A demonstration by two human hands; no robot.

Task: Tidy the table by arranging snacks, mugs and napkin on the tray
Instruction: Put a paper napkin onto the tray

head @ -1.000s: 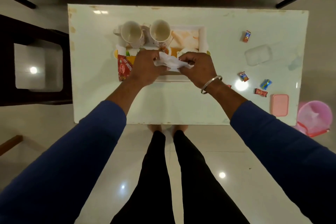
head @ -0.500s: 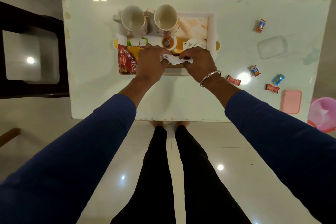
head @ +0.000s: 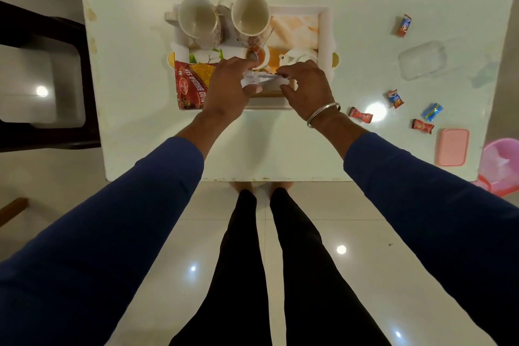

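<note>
1. Surface (head: 280,143): white, glossy, chipped edges; pale tiled floor below.
2. Tray (head: 325,36): white rim, carrying two mugs (head: 198,18) at its far left.
3. Snack packet (head: 191,84): red, reads "ALOO BHUJIA SEV", on tray's near-left corner.
4. Napkin (head: 259,81): white, crumpled, over tray's near edge, pinched by left hand (head: 229,87) and right hand (head: 306,87) grips.
5. Wrapped candies (head: 361,115): right of tray.

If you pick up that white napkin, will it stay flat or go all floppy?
Probably floppy: the napkin already looks crumpled between the left hand and right hand. It likely weighs very little, and may tear if tugged.
</note>
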